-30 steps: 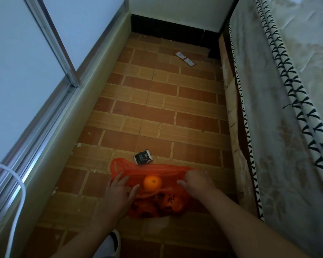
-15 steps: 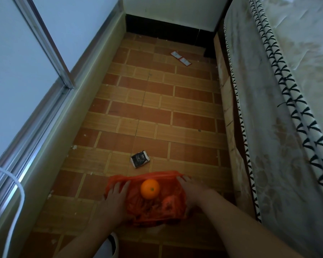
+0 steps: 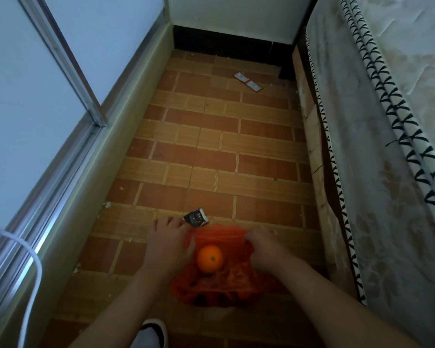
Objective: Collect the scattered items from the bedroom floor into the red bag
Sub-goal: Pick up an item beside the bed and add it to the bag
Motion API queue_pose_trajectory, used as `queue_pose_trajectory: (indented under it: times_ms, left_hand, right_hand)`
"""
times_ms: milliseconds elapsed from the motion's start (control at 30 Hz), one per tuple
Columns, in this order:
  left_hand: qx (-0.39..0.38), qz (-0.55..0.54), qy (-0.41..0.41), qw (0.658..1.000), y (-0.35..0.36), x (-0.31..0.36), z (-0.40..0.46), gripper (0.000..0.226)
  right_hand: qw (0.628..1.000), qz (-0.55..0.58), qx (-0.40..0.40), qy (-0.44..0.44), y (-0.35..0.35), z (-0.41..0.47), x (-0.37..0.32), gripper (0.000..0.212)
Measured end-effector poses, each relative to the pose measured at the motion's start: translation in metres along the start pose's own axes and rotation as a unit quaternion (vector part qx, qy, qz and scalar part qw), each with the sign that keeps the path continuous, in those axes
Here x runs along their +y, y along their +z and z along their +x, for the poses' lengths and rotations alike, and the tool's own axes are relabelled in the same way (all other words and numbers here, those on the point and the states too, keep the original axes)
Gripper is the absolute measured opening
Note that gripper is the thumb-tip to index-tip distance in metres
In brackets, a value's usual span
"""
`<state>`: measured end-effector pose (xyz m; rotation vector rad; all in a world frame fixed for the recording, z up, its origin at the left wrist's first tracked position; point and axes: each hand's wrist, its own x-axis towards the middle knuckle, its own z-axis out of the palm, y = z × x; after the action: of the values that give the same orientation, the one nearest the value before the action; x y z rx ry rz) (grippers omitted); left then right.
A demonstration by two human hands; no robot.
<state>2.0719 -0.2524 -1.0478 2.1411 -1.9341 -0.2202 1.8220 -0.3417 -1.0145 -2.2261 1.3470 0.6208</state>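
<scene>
The red bag (image 3: 226, 285) lies open on the tiled floor in front of me, with an orange (image 3: 209, 258) resting in its mouth. A small black packet (image 3: 196, 218) lies on the floor just beyond the bag's far left corner. My left hand (image 3: 168, 243) lies at the bag's left edge, fingers stretched forward; their tips reach the packet and the thumb rests against the bag. My right hand (image 3: 264, 247) grips the bag's right rim with curled fingers.
A red-and-white strip of packets (image 3: 248, 82) lies far ahead near the back wall. A bed with a hanging sheet (image 3: 362, 197) runs along the right, a sliding glass door (image 3: 35, 121) along the left. A white cable (image 3: 33, 262) loops at lower left; a shoe (image 3: 152, 332) is below.
The bag has been shifted forward, close to the black packet. My left hand has left the bag's side and reached forward to the packet. My right hand stays on the bag's rim.
</scene>
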Motion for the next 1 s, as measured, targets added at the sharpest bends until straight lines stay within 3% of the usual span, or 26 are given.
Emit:
queue_pose_trajectory:
  times_ms: [133, 267, 433, 533, 667, 800, 900, 1000]
  left_hand:
    - [0.005, 0.011, 0.072, 0.997, 0.006, 0.004, 0.026, 0.032]
    - [-0.127, -0.027, 0.020, 0.991, 0.024, 0.006, 0.059, 0.057]
    - [-0.244, 0.057, -0.012, 0.968, 0.056, -0.011, 0.078, 0.078]
    - [-0.275, 0.077, -0.027, 0.958, 0.071, -0.018, 0.075, 0.081]
    - [-0.262, 0.093, -0.023, 0.960, 0.081, -0.019, 0.070, 0.061]
    - [-0.176, -0.008, -0.044, 0.983, 0.068, -0.016, 0.066, 0.055]
    - [-0.085, -0.092, -0.021, 0.992, 0.046, 0.003, 0.053, 0.060]
    - [-0.090, -0.144, 0.049, 0.984, 0.030, 0.032, 0.029, 0.063]
  right_hand:
    - [0.994, 0.063, 0.087, 0.008, 0.006, 0.001, 0.008, 0.040]
    - [0.978, 0.129, 0.161, 0.024, 0.003, -0.003, 0.005, 0.038]
    - [0.981, 0.139, 0.114, 0.077, 0.007, -0.011, 0.007, 0.068]
    - [0.975, 0.168, 0.096, 0.109, 0.010, -0.014, 0.016, 0.071]
    - [0.971, 0.189, 0.092, 0.110, 0.015, -0.011, 0.025, 0.067]
    - [0.969, 0.194, 0.077, 0.130, 0.014, -0.005, 0.025, 0.062]
    - [0.963, 0.198, 0.083, 0.165, 0.012, -0.001, 0.025, 0.031]
    - [0.952, 0.206, 0.089, 0.208, 0.004, 0.000, 0.025, 0.003]
